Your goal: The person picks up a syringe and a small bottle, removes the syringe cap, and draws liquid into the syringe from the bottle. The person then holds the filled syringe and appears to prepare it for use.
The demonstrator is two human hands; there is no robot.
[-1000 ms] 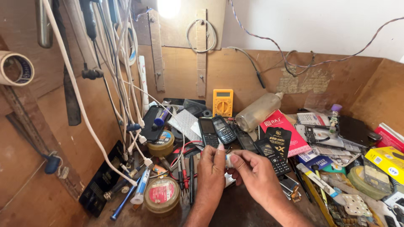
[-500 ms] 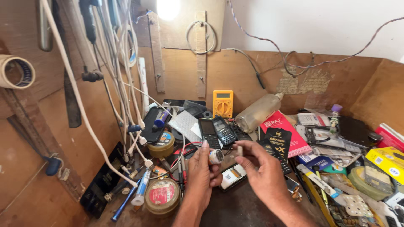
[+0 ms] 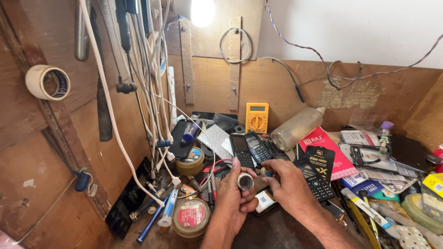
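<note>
Plywood walls box in a cluttered repair counter (image 3: 277, 233), lit by one bare bulb (image 3: 202, 11) above; one head view only. Left hand (image 3: 233, 198) carries a small roll of tape (image 3: 245, 181), its open core turned toward the camera, the grip pinching it between thumb and fingers over the middle of the counter. Right hand (image 3: 290, 186) sits just beside the roll, fingertips pressed together at its right edge, apparently on a loose end, though the end itself is too small to make out. Judgement: the step in hand looks like freeing the tape's end from the roll; the next move would call for a steady hold on the left and a fine nail-pinch on the right, kept clear of the clutter below. Count, as far as visible: two keypad phones (image 3: 251, 148) lying side by side behind the hands, a third (image 3: 315, 180) partly under the right wrist; one yellow multimeter (image 3: 257, 117) against the back wall; one clear plastic bottle (image 3: 295, 129) on its side; two round tins, one (image 3: 190, 216) near the front edge, one (image 3: 190, 161) further back; one larger tape roll (image 3: 47, 82) hung on the left wall; one bundle of white cables (image 3: 138, 92) hanging down; one red packet (image 3: 325, 152). Small loose parts at right cannot be counted.
</note>
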